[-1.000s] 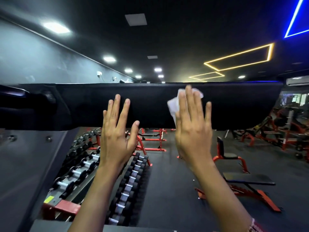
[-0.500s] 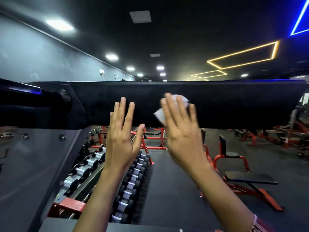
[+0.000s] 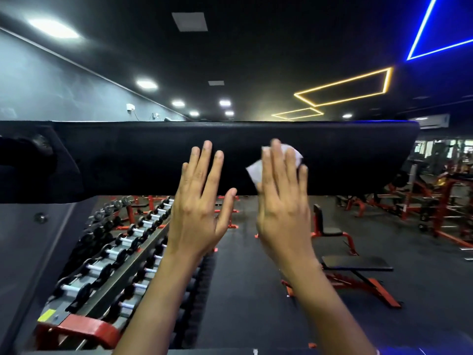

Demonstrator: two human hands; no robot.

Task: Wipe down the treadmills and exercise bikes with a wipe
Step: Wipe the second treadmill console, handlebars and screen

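Observation:
A wide black machine panel [image 3: 128,160] stretches across the view at head height. My right hand [image 3: 281,201] presses a white wipe [image 3: 254,172] flat against the panel's lower middle, fingers stretched upward; only the wipe's edges show around the fingers. My left hand [image 3: 199,201] is raised beside it with fingers spread and upright, holding nothing; whether its fingertips touch the panel I cannot tell.
A grey machine frame [image 3: 28,252] rises at the left. Below lies a long dumbbell rack [image 3: 110,257] with a red base. Red-framed benches [image 3: 355,272] stand on the dark floor at the right, with more red machines [image 3: 440,201] beyond.
My right hand slid the wipe left and down along the panel, then back to the right. My left hand stayed raised beside it.

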